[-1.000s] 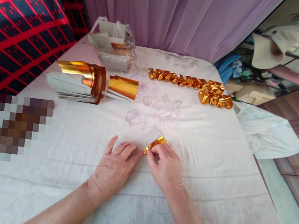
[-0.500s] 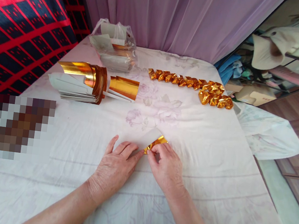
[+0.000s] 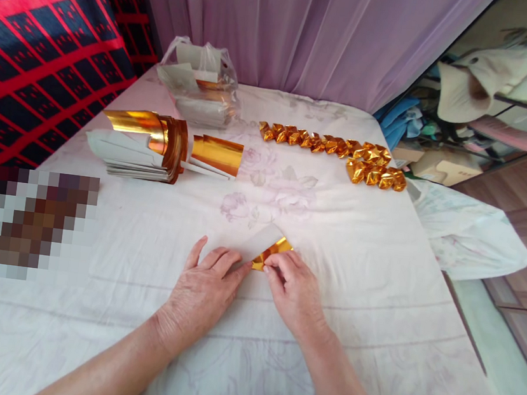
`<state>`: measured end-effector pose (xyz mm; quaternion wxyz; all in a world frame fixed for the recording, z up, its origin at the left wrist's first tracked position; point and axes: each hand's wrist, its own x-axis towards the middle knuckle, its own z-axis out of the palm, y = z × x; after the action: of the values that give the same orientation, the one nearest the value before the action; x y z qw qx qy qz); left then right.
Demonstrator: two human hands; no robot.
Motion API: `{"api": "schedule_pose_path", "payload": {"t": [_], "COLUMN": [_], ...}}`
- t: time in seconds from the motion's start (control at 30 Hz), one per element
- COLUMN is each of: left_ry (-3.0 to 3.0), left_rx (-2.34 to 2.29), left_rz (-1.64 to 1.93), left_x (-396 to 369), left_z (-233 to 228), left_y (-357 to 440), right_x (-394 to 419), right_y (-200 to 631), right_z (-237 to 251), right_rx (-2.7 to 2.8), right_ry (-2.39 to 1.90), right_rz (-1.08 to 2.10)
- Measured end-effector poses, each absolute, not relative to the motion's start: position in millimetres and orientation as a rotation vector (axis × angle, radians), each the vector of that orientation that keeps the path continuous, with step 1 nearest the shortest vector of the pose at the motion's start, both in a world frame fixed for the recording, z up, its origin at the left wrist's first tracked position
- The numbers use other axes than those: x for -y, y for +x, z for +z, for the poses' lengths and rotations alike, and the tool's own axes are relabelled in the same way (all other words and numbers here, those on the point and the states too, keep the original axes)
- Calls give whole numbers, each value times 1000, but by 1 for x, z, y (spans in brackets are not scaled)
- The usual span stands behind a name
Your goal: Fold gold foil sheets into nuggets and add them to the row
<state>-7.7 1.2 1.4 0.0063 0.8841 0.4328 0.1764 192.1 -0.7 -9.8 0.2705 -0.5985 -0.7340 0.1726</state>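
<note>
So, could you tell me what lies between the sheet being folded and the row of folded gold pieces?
In the head view, only bare floral bedsheet lies between the gold sheet and the folded gold pieces.

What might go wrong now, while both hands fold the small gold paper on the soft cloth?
1. The cloth-covered surface looks soft and wrinkled, so the crease in the gold paper may come out uneven.
2. The left hand lies flat on the white side while the right hand pinches the gold corner; the glossy sheet could slip and misalign.
3. A wide arm movement might disturb the row of folded gold pieces or the foil stack.
</note>
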Motion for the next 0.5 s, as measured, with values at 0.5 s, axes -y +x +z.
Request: {"api": "schedule_pose_path", "payload": {"t": [0.5], "left_ry": [2782], "left_rx": [-1344], "left_rz": [572], "left_x": [-2], "left_z": [-1], "left_y": [-8], "right_x": [0], "right_y": [188], "right_z": [-10], "right_rx": [2030], "right_ry": [-1637], "right_rz": [402]}}
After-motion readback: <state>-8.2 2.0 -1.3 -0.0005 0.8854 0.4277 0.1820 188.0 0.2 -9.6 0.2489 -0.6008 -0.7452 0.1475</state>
